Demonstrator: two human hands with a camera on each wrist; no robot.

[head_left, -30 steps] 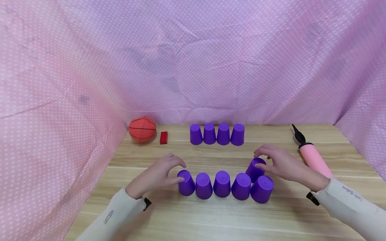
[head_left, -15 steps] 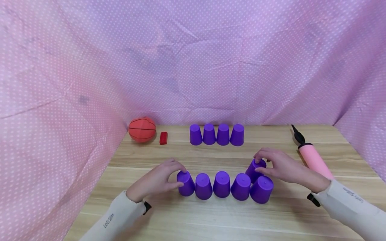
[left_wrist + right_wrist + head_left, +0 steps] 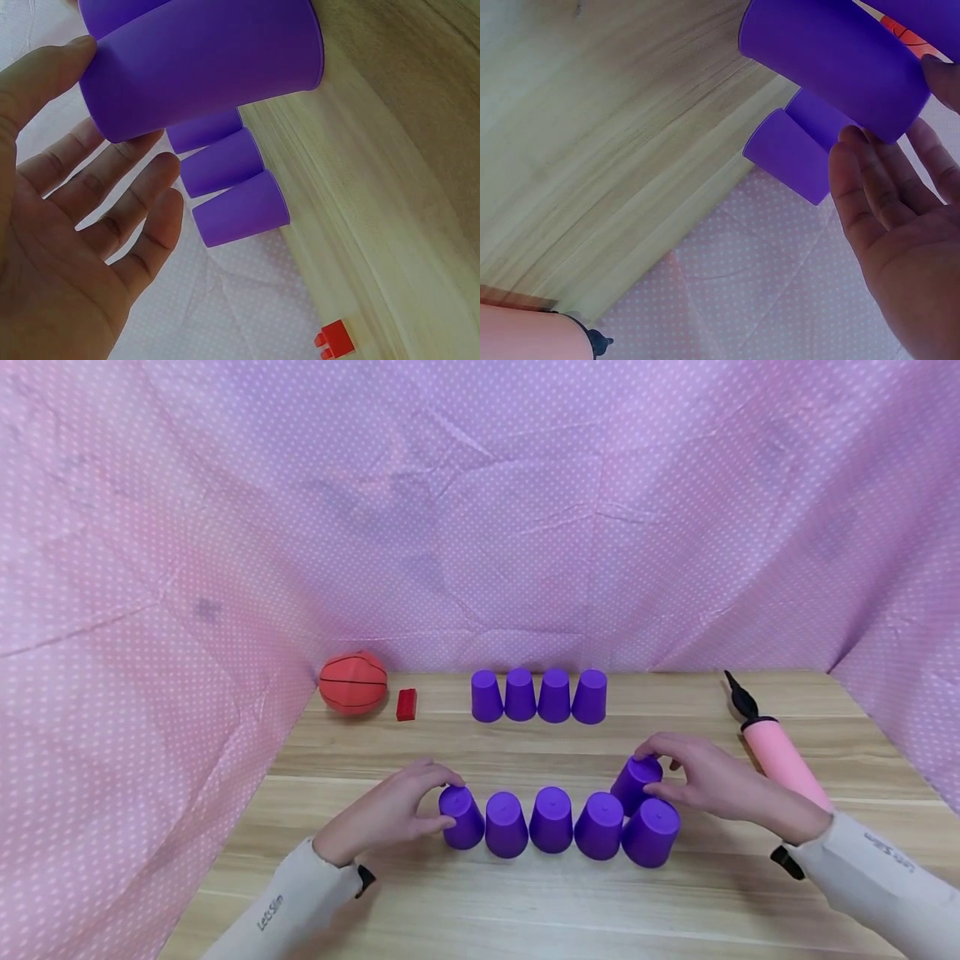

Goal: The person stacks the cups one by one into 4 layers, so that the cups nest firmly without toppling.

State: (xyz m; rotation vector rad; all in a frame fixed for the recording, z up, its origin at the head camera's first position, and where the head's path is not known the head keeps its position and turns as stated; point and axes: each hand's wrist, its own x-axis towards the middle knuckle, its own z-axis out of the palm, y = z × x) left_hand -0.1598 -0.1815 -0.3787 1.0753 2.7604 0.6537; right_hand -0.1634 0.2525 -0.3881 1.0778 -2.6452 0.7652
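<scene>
Several purple plastic cups stand upside down in a front row on the table. My left hand (image 3: 392, 811) pinches the leftmost cup (image 3: 462, 827) near its top, thumb on the near side and fingertips behind. In the left wrist view that cup (image 3: 202, 67) shows the thumb at its base edge, the other fingers spread below. My right hand (image 3: 708, 779) grips another cup (image 3: 628, 787) at its top; it stands just behind the rightmost front cup (image 3: 651, 833). The right wrist view shows this gripped cup (image 3: 832, 64) between thumb and fingers.
At the back, a line of several upside-down purple cups (image 3: 555, 695) stands before a pink dotted cloth (image 3: 480, 568). A red toy brick (image 3: 407, 704) and an orange basketball-patterned ball (image 3: 352, 683) sit back left. A pink hand pump (image 3: 785, 762) with a black nozzle lies right.
My left fingers have come down from above the leftmost cup onto its top edge. My right hand has settled slightly lower on its cup. The cups have hardly moved.
</scene>
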